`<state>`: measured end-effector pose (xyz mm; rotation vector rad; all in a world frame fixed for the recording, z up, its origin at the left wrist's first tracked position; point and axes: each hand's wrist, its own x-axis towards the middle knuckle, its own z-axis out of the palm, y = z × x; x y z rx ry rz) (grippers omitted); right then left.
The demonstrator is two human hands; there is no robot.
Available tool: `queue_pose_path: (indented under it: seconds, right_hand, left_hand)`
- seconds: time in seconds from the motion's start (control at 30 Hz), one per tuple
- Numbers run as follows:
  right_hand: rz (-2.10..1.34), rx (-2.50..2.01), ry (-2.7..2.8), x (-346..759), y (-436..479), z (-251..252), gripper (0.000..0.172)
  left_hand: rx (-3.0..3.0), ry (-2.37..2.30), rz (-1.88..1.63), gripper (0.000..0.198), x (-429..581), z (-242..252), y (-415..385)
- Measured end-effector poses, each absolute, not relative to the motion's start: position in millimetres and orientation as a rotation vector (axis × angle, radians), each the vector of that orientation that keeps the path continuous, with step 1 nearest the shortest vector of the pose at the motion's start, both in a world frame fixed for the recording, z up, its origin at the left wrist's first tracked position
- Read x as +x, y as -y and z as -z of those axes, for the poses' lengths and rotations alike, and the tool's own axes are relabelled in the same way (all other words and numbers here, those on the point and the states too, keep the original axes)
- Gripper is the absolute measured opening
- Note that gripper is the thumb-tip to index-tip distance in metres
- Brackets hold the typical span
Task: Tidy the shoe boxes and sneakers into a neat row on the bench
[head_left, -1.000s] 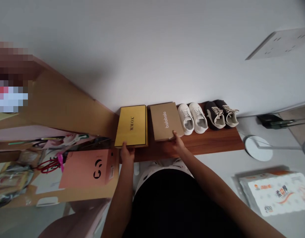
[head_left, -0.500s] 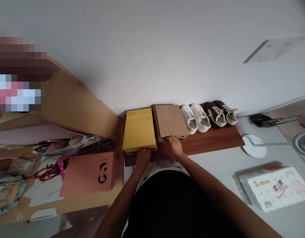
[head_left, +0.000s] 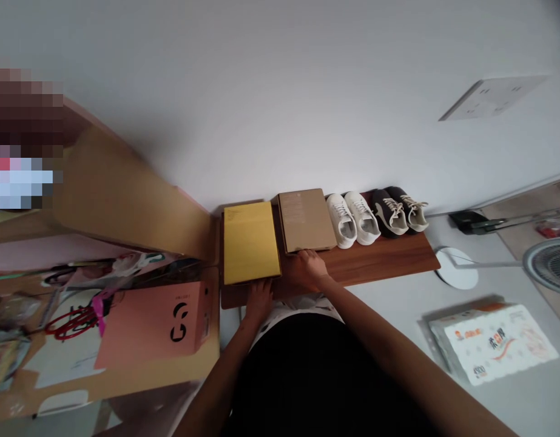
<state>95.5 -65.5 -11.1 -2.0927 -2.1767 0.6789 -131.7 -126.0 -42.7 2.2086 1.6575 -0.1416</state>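
Note:
A yellow shoe box [head_left: 250, 241] and a brown shoe box [head_left: 306, 220] lie side by side on a low wooden shelf [head_left: 384, 260] against the white wall. My left hand [head_left: 259, 298] rests at the shelf's front edge, its fingers stretched out and touching the near end of the yellow box. My right hand [head_left: 309, 271] sits at the near end of the brown box with its fingers curled against it. Neither box shows printed lettering on top. To the right of the boxes stand a pair of white sneakers [head_left: 352, 218] and a pair of dark sneakers [head_left: 398, 209].
A pink box with a black logo [head_left: 156, 321] lies on a cluttered wooden unit at the left. On the floor at the right are a round white lamp base [head_left: 457, 276], a fan [head_left: 550, 264] and a wrapped pack of tissue [head_left: 493, 346]. A wall socket [head_left: 493, 97] is above.
The two boxes showed printed lids a second ago and now lie flat with plain faces up, closer to the wall. Both hands have drawn back a little toward the shelf's front edge.

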Motion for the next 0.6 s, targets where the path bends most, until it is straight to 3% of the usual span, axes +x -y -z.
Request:
queue_pose_path:
  seconds: [0.17, 0.3, 0.47, 0.6]
  right_hand:
    - [-0.735, -1.999, 2.067, 131, 96, 1, 0.026]
    - [-0.793, -2.109, 1.879, 212, 115, -7, 0.025]
    - [-0.717, -2.372, 1.672, 295, 86, -12, 0.034]
    - [-0.927, -2.490, 1.628, 309, 22, -7, 0.034]
  left_hand:
    - [2.062, -1.830, 0.103, 0.054, -123, 29, 135]
    - [1.837, -1.710, 0.052, 0.048, -84, 9, 133]
    - [1.843, -1.339, -0.225, 0.044, 61, -9, 86]
    - [1.855, -1.495, -0.269, 0.043, 192, 1, 15]
